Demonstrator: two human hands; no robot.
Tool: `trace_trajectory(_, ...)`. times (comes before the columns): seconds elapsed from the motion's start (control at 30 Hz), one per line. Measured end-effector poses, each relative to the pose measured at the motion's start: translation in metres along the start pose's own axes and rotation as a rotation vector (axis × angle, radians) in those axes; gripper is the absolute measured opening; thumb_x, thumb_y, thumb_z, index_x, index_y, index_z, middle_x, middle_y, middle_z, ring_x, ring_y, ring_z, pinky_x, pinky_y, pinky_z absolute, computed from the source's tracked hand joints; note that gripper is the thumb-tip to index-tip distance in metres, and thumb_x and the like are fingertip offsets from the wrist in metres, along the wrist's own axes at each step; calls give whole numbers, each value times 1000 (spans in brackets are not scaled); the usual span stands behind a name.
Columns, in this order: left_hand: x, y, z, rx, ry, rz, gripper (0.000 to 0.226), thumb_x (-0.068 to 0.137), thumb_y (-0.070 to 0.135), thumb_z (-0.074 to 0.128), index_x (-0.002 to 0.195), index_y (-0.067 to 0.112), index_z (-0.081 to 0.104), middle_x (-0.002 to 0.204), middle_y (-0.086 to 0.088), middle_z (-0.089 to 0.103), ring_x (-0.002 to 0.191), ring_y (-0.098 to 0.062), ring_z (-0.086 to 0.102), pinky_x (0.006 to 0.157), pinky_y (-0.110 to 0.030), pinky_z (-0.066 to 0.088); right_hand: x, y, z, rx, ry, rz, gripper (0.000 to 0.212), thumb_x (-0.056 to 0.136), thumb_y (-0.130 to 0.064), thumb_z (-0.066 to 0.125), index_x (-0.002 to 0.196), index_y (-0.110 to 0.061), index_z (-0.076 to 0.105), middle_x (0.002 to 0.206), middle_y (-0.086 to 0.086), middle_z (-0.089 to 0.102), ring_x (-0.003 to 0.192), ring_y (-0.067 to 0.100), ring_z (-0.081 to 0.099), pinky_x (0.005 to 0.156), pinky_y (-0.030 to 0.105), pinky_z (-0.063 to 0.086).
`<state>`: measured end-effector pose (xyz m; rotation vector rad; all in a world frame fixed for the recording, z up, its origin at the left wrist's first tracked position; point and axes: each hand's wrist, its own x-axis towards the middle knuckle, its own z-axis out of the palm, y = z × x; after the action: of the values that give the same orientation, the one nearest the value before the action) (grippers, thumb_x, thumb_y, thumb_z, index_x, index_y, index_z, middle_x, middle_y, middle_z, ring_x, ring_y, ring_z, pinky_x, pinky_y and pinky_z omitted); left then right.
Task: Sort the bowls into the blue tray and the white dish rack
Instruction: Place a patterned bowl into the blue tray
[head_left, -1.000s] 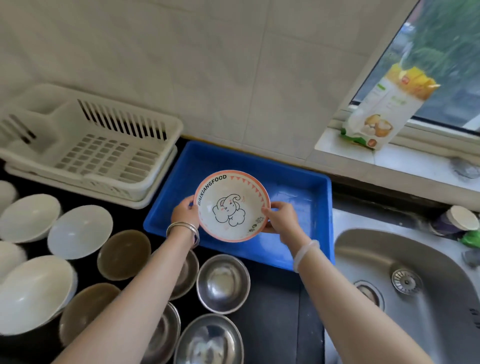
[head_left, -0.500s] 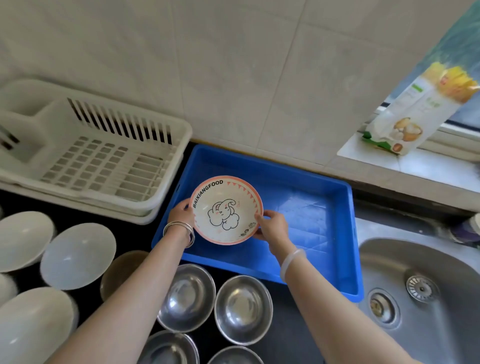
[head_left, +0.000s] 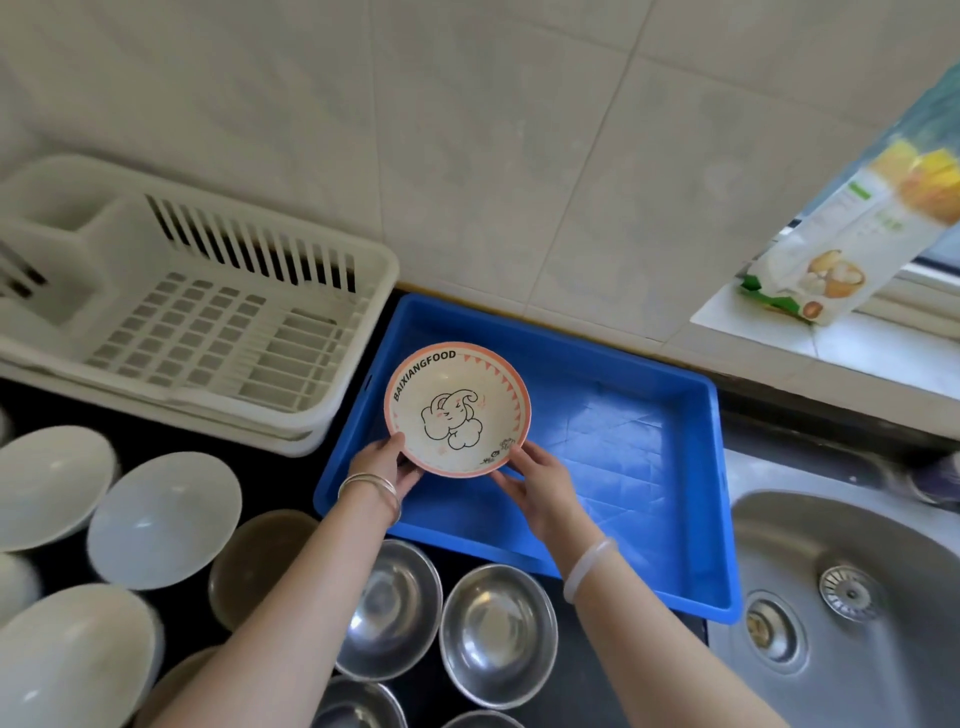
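Note:
A pink-rimmed bowl with an elephant drawing (head_left: 457, 408) is over the left part of the blue tray (head_left: 623, 447), which otherwise holds nothing. My left hand (head_left: 382, 462) grips its near-left rim and my right hand (head_left: 540, 480) its near-right rim. Whether the bowl touches the tray floor I cannot tell. The white dish rack (head_left: 208, 317) stands empty to the left of the tray. White bowls (head_left: 163, 517), brownish bowls (head_left: 254, 561) and steel bowls (head_left: 496, 631) sit on the dark counter below.
A steel sink (head_left: 841, 587) lies right of the tray. A food packet (head_left: 852, 244) leans on the window sill at the upper right. The tiled wall runs behind the rack and tray.
The bowl has moved further out over the tray's left part, with both hands shifting to its near rim. The view has shifted left and closer.

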<state>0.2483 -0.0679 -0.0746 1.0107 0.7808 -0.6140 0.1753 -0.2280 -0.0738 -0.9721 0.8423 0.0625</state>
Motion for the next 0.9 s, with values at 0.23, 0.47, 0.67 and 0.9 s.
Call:
trace_trajectory(0.23,2,3,7,-62,-55,50,38,94,15,50,132,10,48,122,-13,57,104,-28,57,89,-38,50,15,-9,20,36,42,6,35,95,-12,55,128,-1,52,97,12,69,73,17,71,62,21,59)
trace_trajectory(0.47,9,7,20,-61,-35,97,36,93,13,50,129,9,51,121,-12,57,102,-25,57,92,-35,49,23,-17,24,36,72,9,37,95,-11,54,130,-1,50,106,14,67,77,20,70,64,23,60)
trace_trajectory(0.67,5,5,23,-58,14,133,32,93,11,50,124,6,55,113,-12,59,102,-25,57,90,-34,50,20,-17,25,15,71,-18,28,96,-12,51,123,-3,55,106,12,67,78,17,69,61,20,58)
trace_trajectory(0.9,-22,-17,29,158,40,264,17,90,4,50,81,9,63,81,-9,56,74,-14,50,73,-21,48,4,-18,13,-215,8,-6,35,96,-46,42,115,-22,59,116,0,64,95,21,65,72,26,54)
